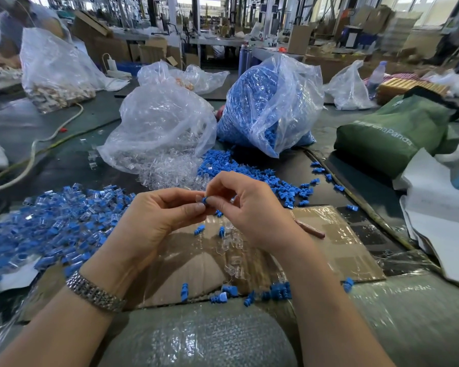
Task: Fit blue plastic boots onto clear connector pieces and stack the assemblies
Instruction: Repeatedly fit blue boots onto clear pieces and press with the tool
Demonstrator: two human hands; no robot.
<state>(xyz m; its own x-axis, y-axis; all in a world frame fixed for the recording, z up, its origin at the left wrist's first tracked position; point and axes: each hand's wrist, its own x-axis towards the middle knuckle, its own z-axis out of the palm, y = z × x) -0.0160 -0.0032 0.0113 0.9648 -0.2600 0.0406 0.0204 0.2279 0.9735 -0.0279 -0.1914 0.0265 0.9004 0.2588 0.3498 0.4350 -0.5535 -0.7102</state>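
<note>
One small blue boot point(204, 200) is pinched between both hands' fingertips above the cardboard, with finished assemblies point(56, 223) heaped to the left.

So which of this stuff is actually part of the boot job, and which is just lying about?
Part of the job:
blue boot pinched by left hand and right hand
bag of clear pieces
bag of blue boots
pile of finished pieces

Lying about:
green bag
water bottle
white cable
</note>
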